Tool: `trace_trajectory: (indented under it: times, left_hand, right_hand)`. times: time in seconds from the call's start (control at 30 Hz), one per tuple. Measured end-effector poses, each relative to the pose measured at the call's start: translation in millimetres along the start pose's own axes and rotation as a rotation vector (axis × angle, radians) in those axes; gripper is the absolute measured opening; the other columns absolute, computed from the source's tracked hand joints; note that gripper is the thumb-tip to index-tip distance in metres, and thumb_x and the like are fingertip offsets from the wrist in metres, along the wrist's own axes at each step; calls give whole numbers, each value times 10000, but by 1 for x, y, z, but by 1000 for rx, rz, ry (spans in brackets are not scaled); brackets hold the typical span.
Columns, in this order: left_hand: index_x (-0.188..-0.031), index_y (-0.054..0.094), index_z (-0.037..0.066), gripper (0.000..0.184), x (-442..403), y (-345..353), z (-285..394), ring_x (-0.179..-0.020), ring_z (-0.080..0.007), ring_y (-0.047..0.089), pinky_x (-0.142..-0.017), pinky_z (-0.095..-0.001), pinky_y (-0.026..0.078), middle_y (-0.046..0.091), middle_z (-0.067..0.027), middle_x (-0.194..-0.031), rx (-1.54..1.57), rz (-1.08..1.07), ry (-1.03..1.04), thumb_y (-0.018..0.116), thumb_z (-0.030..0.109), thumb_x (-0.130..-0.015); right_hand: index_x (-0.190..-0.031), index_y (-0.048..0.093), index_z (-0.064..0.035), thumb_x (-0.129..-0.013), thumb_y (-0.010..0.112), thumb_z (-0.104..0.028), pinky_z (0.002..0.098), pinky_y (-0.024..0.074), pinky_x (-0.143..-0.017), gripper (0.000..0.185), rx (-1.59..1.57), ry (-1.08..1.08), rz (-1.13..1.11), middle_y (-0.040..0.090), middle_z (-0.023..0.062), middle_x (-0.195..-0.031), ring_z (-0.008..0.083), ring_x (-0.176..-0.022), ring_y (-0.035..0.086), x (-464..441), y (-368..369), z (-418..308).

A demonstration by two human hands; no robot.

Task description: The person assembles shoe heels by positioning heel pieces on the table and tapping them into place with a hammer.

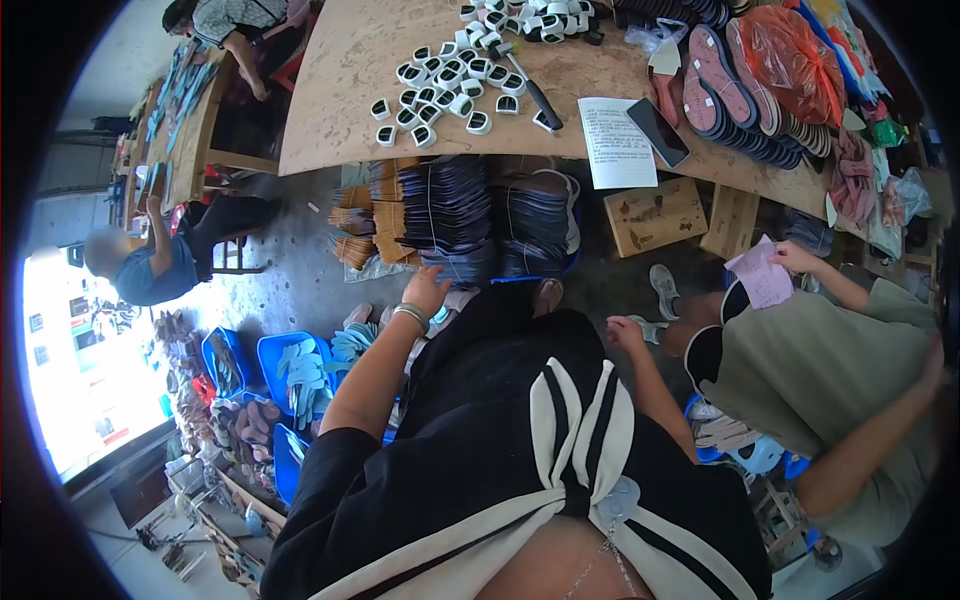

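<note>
My left hand, a band at its wrist, reaches forward with fingers apart. It is beside the tied stacks of dark shoe pieces under the table; I cannot tell whether it touches them. My right hand hangs at my other side with fingers curled in, and nothing shows in it. More dark pieces are stacked to the right, next to tan pieces on the left. On the table lie many small white-and-black pieces, a black-handled hammer, an open notebook and a phone.
At right a co-worker holds a pink paper. Pink insoles and a red plastic bag crowd the table's right end. A wooden box stands below. Blue baskets of shoe parts are at left, where two people sit.
</note>
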State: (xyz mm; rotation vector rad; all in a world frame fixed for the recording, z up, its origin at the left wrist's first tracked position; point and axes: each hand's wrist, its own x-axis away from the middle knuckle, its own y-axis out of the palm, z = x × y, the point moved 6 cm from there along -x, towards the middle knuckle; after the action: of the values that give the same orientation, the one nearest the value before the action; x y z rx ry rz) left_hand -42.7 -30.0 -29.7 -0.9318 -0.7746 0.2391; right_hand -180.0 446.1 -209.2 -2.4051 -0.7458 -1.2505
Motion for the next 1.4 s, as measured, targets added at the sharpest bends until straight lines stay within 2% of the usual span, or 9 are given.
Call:
trace_trajectory:
  times: [0.17, 0.47, 0.57, 0.6, 0.7, 0.77, 0.9, 1.2, 1.4]
  left_hand:
    - [-1200, 631, 50, 434, 7, 54, -3, -1150, -379, 581, -980, -446, 467, 616, -216, -1226, 85, -179, 6, 626, 351, -887]
    - [-1084, 643, 53, 361, 13, 85, -86, -1026, -410, 633, -894, -494, 497, 679, -213, -1071, 246, -240, -59, 597, 359, -896]
    - [-1154, 646, 67, 406, 22, 86, -123, -1037, -380, 645, -907, -461, 500, 690, -201, -1070, 202, -294, -148, 583, 385, -911]
    - [-1198, 647, 75, 432, 27, 85, -135, -1046, -362, 650, -916, -442, 501, 696, -195, -1072, 171, -316, -196, 578, 396, -917]
    - [-1196, 648, 76, 441, 47, 97, -171, -1058, -364, 643, -925, -443, 495, 685, -193, -1108, 220, -335, -254, 564, 411, -922]
    - [-1164, 642, 54, 431, 61, 105, -183, -1035, -389, 638, -900, -474, 495, 682, -215, -1079, 244, -280, -228, 566, 400, -917]
    - [-1156, 640, 46, 430, 80, 125, -187, -1031, -392, 637, -899, -475, 495, 681, -221, -1070, 283, -306, -295, 571, 396, -916]
    - [-1208, 637, 34, 408, 69, 102, -90, -1046, -296, 670, -916, -371, 503, 694, -168, -1121, 603, -151, -409, 629, 315, -912]
    - [-1252, 600, 12, 364, -28, 11, 32, -947, -193, 670, -823, -301, 514, 701, -121, -1064, 981, 106, -215, 609, 225, -957]
  right_hand:
    - [-1096, 686, -66, -886, 634, -136, 269, 490, -525, 227, 192, 46, 111, 679, 35, -818, 123, -629, 629, 40, -15, -24]
    - [-1091, 660, -37, -900, 656, -157, 291, 480, -603, 226, 485, -527, 89, 659, 55, -763, 123, -629, 593, 18, 107, -261]
    - [-1086, 654, -92, -854, 691, -157, 371, 501, -717, 244, 658, -785, 180, 652, 116, -889, 269, -828, 636, 2, 143, -343]
    - [-1086, 649, -89, -831, 703, -153, 377, 505, -727, 269, 811, -829, 215, 643, 119, -886, 266, -824, 636, -4, 153, -370]
    - [-1207, 616, -85, -796, 737, -185, 390, 518, -842, 440, 743, -719, 261, 659, 139, -1012, 281, -960, 651, -29, 173, -425]
    - [-1271, 571, -104, -791, 745, -209, 418, 505, -884, 521, 896, -843, 354, 625, 164, -1110, 316, -1032, 627, -48, 184, -458]
    - [-1335, 520, -126, -783, 755, -242, 443, 490, -930, 611, 1069, -738, 422, 549, 170, -1238, 351, -1124, 576, -79, 201, -504]
    - [-1264, 549, -162, -775, 744, -198, 445, 509, -908, 527, 1173, -858, 344, 523, 147, -1198, 342, -1089, 578, -129, 221, -524]
    - [-1152, 596, -115, -749, 755, -155, 388, 522, -774, 436, 773, -959, 249, 571, 124, -1058, 284, -861, 629, -120, 203, -523]
